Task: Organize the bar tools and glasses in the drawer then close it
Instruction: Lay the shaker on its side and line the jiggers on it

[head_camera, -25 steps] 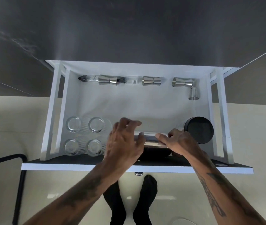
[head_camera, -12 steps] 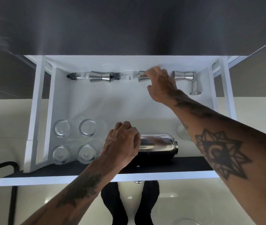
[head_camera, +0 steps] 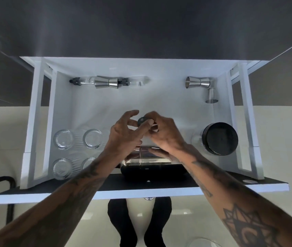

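Your right hand (head_camera: 166,134) holds a small steel jigger (head_camera: 144,121) in a closed grip above the middle of the open white drawer (head_camera: 40,122), its dark round mouth facing the camera. Your left hand (head_camera: 123,136) is just beside it with fingers spread in a wide grip; whether they touch the jigger cannot be told. Below both hands, a polished steel shaker (head_camera: 148,156) lies on its side against the drawer front. Four clear ribbed glasses (head_camera: 63,139) stand in a square block at the front left. A clear jar with a black lid (head_camera: 220,138) lies at the front right. Along the back wall lie two clear pourer bottles (head_camera: 134,82), one steel jigger (head_camera: 106,82) between them, and another steel jigger (head_camera: 197,82) at the right. A small steel cone cup (head_camera: 211,95) stands just beside that one.
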Action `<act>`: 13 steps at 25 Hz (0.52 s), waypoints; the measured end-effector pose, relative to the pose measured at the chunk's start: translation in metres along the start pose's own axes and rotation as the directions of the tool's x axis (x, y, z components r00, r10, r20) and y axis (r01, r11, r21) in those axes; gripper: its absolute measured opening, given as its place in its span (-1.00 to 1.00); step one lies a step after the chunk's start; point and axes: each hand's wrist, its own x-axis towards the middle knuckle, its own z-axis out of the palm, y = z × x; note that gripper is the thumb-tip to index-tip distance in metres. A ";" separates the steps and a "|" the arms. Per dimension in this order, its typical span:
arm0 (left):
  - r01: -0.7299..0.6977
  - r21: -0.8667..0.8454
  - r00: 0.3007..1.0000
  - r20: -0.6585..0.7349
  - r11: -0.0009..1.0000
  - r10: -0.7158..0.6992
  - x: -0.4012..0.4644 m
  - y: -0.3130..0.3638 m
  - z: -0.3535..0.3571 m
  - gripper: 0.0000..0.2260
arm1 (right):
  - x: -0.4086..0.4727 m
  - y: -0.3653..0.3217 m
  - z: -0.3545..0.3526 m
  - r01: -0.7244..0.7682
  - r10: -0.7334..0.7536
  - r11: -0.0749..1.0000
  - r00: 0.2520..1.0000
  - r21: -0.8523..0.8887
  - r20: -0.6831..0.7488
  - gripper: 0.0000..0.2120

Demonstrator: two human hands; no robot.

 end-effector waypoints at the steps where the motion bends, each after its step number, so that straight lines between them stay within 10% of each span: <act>1: -0.048 0.002 0.998 -0.031 0.999 0.048 -0.004 -0.003 0.004 -0.55 | -0.004 0.000 0.003 -0.024 0.023 0.999 1.000 0.025 0.018 -0.78; 9: -0.225 0.373 0.950 -0.120 0.900 0.287 -0.004 -0.015 0.005 -0.92 | -0.002 -0.010 -0.019 -0.031 0.090 0.972 0.965 -0.235 0.246 -0.66; 13: -0.135 0.426 0.967 -0.139 0.895 0.212 -0.004 -0.010 0.000 -0.91 | 0.027 0.006 -0.100 -0.192 0.083 0.943 0.927 -0.273 -0.365 -0.76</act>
